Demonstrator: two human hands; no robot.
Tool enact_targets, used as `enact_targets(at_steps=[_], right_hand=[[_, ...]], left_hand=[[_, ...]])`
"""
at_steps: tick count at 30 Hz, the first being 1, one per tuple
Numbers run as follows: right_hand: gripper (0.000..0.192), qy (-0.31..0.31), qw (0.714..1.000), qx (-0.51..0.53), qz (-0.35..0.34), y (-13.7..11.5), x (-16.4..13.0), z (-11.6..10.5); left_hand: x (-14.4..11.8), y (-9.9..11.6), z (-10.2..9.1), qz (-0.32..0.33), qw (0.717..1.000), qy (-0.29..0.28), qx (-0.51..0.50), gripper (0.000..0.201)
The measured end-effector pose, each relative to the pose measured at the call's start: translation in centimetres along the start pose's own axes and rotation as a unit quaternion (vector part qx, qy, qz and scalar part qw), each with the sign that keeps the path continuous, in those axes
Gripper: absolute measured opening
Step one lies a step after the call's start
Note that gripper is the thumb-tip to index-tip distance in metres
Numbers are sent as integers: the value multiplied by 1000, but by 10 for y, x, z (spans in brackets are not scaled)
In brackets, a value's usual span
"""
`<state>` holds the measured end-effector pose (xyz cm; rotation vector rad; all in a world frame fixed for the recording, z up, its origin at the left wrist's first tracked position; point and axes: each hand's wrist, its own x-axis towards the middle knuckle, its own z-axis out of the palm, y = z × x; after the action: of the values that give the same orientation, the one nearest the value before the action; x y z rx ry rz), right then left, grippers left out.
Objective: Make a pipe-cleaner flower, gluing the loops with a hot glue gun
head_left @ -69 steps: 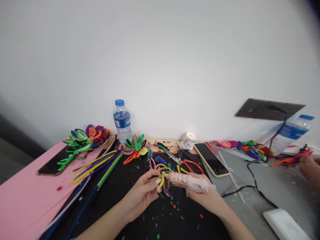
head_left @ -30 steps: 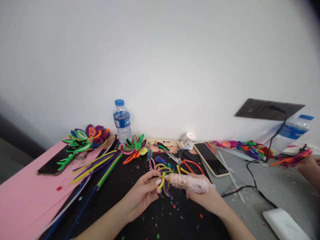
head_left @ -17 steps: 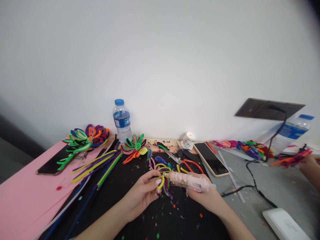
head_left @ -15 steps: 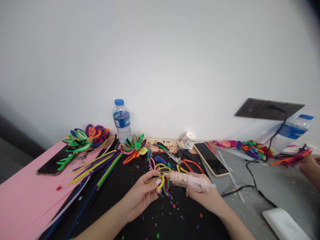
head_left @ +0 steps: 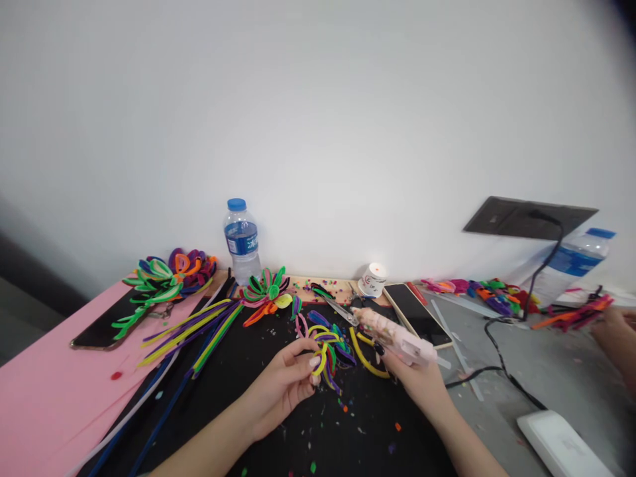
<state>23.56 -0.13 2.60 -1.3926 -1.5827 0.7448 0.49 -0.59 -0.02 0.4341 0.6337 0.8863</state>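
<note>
My left hand [head_left: 281,384] pinches a small flower of looped pipe cleaners [head_left: 328,348], yellow, purple and green, just above the black mat [head_left: 238,391]. My right hand [head_left: 415,377] grips a pale pink glue gun [head_left: 395,334], its nozzle pointing up and left, a short way off to the right of the flower. A black cord [head_left: 497,371] runs from the gun towards the wall socket plate [head_left: 527,217].
Straight pipe cleaners [head_left: 193,328], finished flowers [head_left: 166,273] [head_left: 267,291], scissors [head_left: 340,310], a water bottle [head_left: 241,240], a white cup [head_left: 373,279] and two phones [head_left: 415,310] [head_left: 102,326] lie around. Another person's hand [head_left: 613,338] holds pipe cleaners at far right. A white box [head_left: 564,447] sits front right.
My right hand has pulled the glue gun away from the flower, up and to the right. My left hand keeps the flower where it was.
</note>
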Motion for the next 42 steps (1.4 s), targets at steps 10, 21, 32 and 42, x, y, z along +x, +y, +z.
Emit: enact_targets(at_steps=[10,21,32,42], right_hand=[[32,107,991,-83,16,8,11,-25],[38,113,882,-431,156,41,5,-108],[33,44,834,-527,157,115,-3,-173],[26,117,831,-544,21,61,1,-154]], left_hand=[[-1,3,0,12,1000,6,8,20],[-4,3,2,18,999,-2,33,21],[-2,2,0,22,998,-12,57,23],[-1,1,-1,18,996,-26,81,18]])
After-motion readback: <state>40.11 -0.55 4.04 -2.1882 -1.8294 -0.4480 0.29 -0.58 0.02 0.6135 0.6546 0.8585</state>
